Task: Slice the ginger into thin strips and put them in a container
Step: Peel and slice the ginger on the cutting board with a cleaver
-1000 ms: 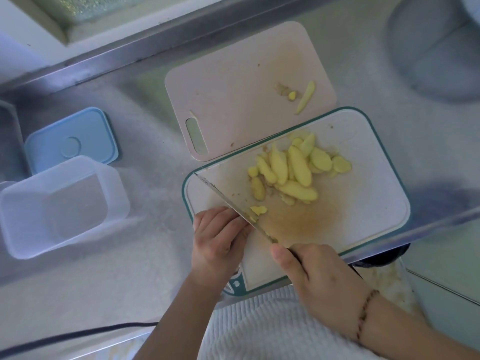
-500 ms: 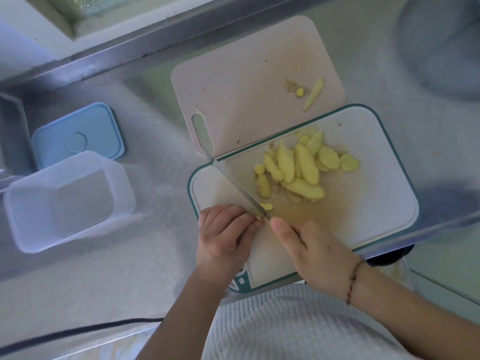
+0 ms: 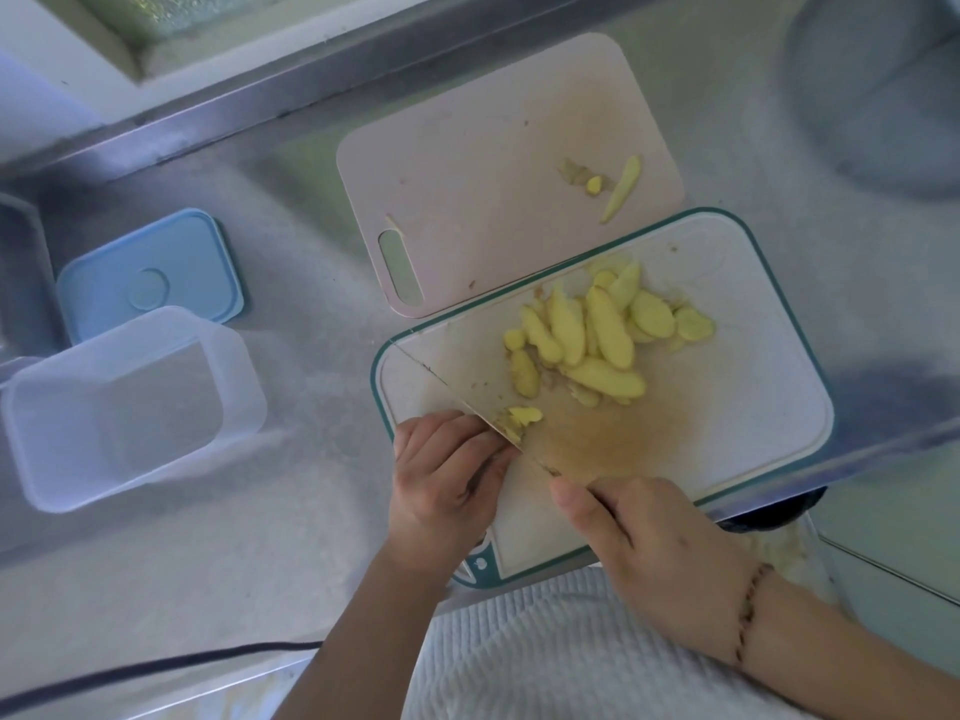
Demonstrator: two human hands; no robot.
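Note:
A heap of yellow ginger slices (image 3: 597,335) lies on the white cutting board with a teal rim (image 3: 753,387). My left hand (image 3: 441,480) has its fingers curled over a small ginger piece (image 3: 511,431) at the board's near left, mostly hidden under the fingertips. My right hand (image 3: 654,558) grips the handle of a knife (image 3: 457,392); its blade runs up and left, right beside my left fingertips. A fresh cut slice (image 3: 525,415) lies just right of the blade. A clear plastic container (image 3: 124,407) stands open on the counter at left.
A pink cutting board (image 3: 467,163) lies behind the white one, with a few ginger scraps (image 3: 608,187) on it. The blue container lid (image 3: 150,272) sits behind the container. A metal counter edge runs at the right; a dark cable crosses the near left.
The knife has drawn back toward me after a forward stroke half a second ago. My left hand stays on the ginger piece at the same spot.

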